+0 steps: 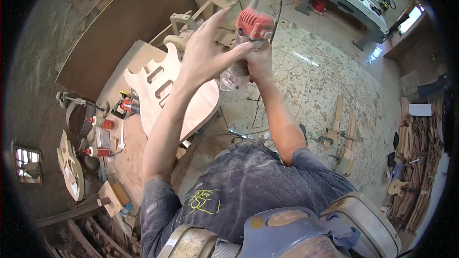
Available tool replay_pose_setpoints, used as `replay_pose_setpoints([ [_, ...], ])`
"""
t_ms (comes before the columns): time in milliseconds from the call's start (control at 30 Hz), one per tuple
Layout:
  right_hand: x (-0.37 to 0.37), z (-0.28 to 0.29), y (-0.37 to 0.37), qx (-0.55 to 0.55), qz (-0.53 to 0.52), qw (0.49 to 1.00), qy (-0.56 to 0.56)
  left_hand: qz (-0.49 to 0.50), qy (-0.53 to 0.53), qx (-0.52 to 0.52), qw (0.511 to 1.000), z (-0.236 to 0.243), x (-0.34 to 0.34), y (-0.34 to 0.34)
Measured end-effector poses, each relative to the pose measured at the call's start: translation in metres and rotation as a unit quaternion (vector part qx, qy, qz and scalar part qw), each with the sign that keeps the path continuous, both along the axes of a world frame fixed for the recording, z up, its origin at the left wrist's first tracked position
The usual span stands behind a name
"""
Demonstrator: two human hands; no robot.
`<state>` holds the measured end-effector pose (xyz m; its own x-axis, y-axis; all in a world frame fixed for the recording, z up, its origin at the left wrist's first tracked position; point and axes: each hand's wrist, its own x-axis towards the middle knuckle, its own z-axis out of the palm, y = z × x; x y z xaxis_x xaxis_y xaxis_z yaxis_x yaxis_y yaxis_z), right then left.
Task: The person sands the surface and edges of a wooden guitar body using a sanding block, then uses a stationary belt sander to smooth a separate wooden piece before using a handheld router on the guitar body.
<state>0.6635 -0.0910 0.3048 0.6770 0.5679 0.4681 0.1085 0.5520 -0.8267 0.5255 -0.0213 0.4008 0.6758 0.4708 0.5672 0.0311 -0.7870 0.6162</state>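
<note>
My right hand [259, 61] grips a red trim router [256, 23] with a clear plastic base [234, 80], raised in front of me; a cord leaves its top end. Beside the tool is my left hand [204, 53], fingers stretched out and apart, its thumb reaching across toward the router's body. Whether the thumb touches the router I cannot tell. Under my left forearm lies a pale wooden guitar body [201, 107] with pickup cavities cut in it, on the workbench [126, 162]. The forearm hides part of it.
A red and black power tool [128, 106] and red-and-white glue bottles [99, 152] sit at the bench's left. Another guitar body [70, 167] stands beyond them. Cords trail over the dusty floor [306, 76]; clamped wood strips [342, 136] lie right. A large machine [349, 0] stands far right.
</note>
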Motion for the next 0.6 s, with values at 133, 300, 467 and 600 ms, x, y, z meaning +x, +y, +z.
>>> replay_pose_setpoints([
  [133, 0.006, 0.004, -0.004, -0.132, -0.113, 0.975, -0.142, -0.023, 0.007, 0.076, 0.997, 0.004, 0.04, -0.006],
  [300, 0.001, 0.016, -0.009, -0.076, -0.158, 0.972, -0.155, 0.001, -0.033, 0.064, 0.997, 0.009, 0.049, -0.013],
  [467, 0.016, 0.001, 0.002, -0.036, -0.242, 0.931, -0.271, 0.037, 0.008, 0.066, 0.997, 0.029, 0.044, -0.024],
  [600, 0.007, 0.01, 0.008, -0.056, -0.26, 0.916, -0.301, 0.01, 0.008, -0.045, 0.999, 0.032, 0.039, -0.026],
])
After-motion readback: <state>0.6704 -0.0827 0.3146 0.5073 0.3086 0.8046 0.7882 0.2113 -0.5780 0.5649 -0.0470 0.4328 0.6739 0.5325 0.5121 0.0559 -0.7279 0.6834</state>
